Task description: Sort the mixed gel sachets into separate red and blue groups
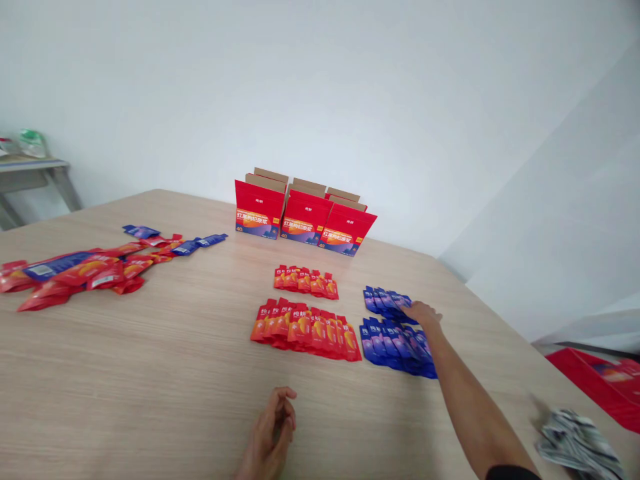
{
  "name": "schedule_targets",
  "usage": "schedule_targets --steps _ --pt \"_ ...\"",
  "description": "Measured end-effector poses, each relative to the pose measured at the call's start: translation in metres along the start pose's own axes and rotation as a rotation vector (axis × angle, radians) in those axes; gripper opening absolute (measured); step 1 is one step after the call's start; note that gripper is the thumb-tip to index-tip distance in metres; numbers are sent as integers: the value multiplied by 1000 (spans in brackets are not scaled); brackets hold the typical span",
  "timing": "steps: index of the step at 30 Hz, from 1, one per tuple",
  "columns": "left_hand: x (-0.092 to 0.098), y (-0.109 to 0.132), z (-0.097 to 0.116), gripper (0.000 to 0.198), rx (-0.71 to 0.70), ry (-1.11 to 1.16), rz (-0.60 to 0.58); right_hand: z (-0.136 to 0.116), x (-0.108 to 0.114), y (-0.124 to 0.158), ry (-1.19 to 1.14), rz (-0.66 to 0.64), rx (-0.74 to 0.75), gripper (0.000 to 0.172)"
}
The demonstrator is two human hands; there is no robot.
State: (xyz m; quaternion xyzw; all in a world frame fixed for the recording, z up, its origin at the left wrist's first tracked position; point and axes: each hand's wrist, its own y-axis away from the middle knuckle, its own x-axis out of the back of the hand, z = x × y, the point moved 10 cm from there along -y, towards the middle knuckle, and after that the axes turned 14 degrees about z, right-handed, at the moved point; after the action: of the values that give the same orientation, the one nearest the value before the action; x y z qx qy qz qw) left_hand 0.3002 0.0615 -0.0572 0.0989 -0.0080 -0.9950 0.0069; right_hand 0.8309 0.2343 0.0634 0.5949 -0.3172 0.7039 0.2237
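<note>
The wood-grain table (165,400) bears red pouches (300,327), blue pouches (395,341), red boxes (304,219) and, blurred, what seems a striped cloth (577,441).

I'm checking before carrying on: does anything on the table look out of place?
The pouch heap on the left: red and blue lie jumbled, whereas the red rows and blue rows are sorted by colour.

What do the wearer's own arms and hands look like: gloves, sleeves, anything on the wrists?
Both the left hand and right hand are ungloved. The right forearm is bare up to a black sleeve at the bottom edge. No watch or cable shows; the left sleeve is out of frame.
</note>
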Motion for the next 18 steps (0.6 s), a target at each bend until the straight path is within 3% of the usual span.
schedule_targets --steps 5,8,10,14,16,18 --pt "-1 1 13 53 50 36 -85 -4 21 12 -25 53 20 51" --pt "26 -15 43 49 -1 -62 -112 -10 38 30 -51 125 68 56" --pt "69 -39 71 46 -83 -175 -14 -18 52 49 -90 213 127 57" --pt "184 -102 138 44 -236 -458 321 -39 85 111 -294 485 292 51" --pt "241 -132 169 37 -216 -718 512 -48 99 154 -463 615 389 47" --pt "286 -159 196 43 -168 -904 652 -56 109 201 -645 725 495 42"
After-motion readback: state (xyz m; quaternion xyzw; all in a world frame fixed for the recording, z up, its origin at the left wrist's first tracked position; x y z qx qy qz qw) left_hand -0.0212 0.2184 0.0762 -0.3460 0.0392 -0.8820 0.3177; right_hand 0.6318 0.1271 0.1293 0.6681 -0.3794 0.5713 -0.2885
